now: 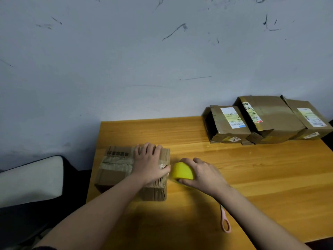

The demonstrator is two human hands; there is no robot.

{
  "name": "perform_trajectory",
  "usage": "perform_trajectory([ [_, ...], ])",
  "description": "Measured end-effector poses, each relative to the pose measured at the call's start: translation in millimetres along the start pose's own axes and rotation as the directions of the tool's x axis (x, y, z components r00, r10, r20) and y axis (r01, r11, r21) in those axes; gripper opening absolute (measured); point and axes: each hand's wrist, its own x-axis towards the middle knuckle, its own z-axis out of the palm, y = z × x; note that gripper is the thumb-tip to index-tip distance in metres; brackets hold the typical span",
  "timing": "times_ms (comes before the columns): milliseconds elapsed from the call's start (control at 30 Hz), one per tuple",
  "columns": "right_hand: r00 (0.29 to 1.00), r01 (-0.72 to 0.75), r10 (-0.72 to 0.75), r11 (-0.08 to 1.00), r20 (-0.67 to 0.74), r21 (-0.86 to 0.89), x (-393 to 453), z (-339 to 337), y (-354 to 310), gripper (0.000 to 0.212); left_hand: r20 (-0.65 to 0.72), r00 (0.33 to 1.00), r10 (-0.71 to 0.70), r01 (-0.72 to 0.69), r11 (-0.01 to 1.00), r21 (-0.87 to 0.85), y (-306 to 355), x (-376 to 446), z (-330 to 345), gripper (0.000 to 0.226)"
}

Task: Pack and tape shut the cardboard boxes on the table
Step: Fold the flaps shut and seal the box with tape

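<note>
Left hand: your left hand point(150, 164) lies palm down on top of the cardboard box point(119, 170), forearm reaching in from the lower left. The fingers are spread flat across the far right part of the lid and the thumb presses at the box's right edge; nothing is pinched that can be made out, though a shiny scrap shows at the thumb.

Right hand: your right hand point(203, 175) is curled round the yellow tape roll point(182, 171), fingers over its far side and thumb under its near side, forearm coming in from the lower right.

Tape roll: just right of the box's right edge, held low over the table point(270, 177); whether a strip runs from it to the box cannot be told.

Box: at the table's left side, near the left edge, lid closed, with old tape bands across its top.

Other boxes: three labelled cardboard boxes point(266, 118) sit side by side at the far right of the table against the wall point(126, 60), well apart from your hands.

Scissors: pink-handled scissors point(225, 221) lie on the table, partly under your right forearm.
</note>
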Motion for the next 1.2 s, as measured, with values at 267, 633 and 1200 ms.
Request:
perform_trajectory([
  [267,0.978,-0.164,0.102,0.918,0.183,0.36,-10,24,-12,0.043,0.123,0.877,0.465,-0.479,0.868,0.134,-31,15,-14,0.091],
  [633,0.963,-0.259,0.15,0.736,0.222,0.625,-18,38,-35,0.046,-0.059,0.991,-0.118,0.118,0.993,-0.012,13,-19,6,0.082],
  [1200,0.939,-0.345,0.264,0.702,0.222,0.623,-18,38,-44,0.051,-0.055,0.998,0.016,-0.015,1.0,0.019,-4,-16,10,0.077],
])
